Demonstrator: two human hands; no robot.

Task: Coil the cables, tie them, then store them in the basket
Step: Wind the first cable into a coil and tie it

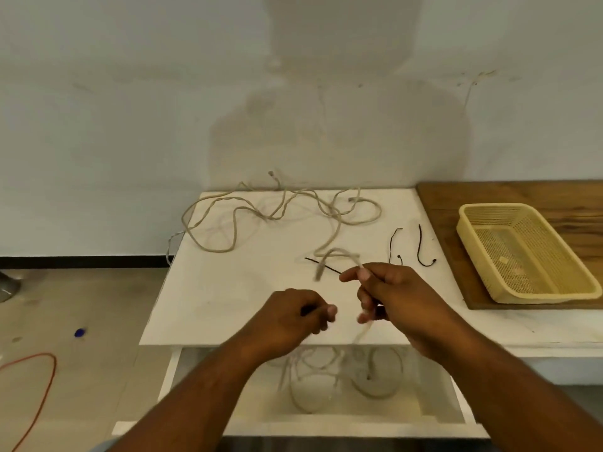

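Cable (pixel 280 207): beige, sprawled in loose loops over the far half of the white counter (pixel 228 288); one run comes forward to the right hand, its plug end (pixel 319 272) blurred and dangling just left of that hand.
Right hand (pixel 388 291): closed, thumb and forefinger pinching the cable, which passes down through the fist and drops off the counter's front edge.
Left hand (pixel 293 316): curled shut just left of the right hand; something thin and dark shows at the fingers, but whether it grips the cable cannot be told.
Ties: one black tie (pixel 321 265) lies straight on the counter behind the hands; two more, bent (pixel 393 244) and hooked (pixel 422 247), lie near the counter's right edge.
Basket (pixel 522 252): yellow mesh, sitting on a wooden board (pixel 489 197) to the right, well apart from the hands, no cable in it.
Drawer (pixel 326 415): open below the counter's front edge, with blurred cable loops hanging over it.
Floor (pixel 81 305): tiled, left of the counter; an orange cord (pixel 45 383) curves across it, and a small blue object (pixel 80 332) lies nearby.
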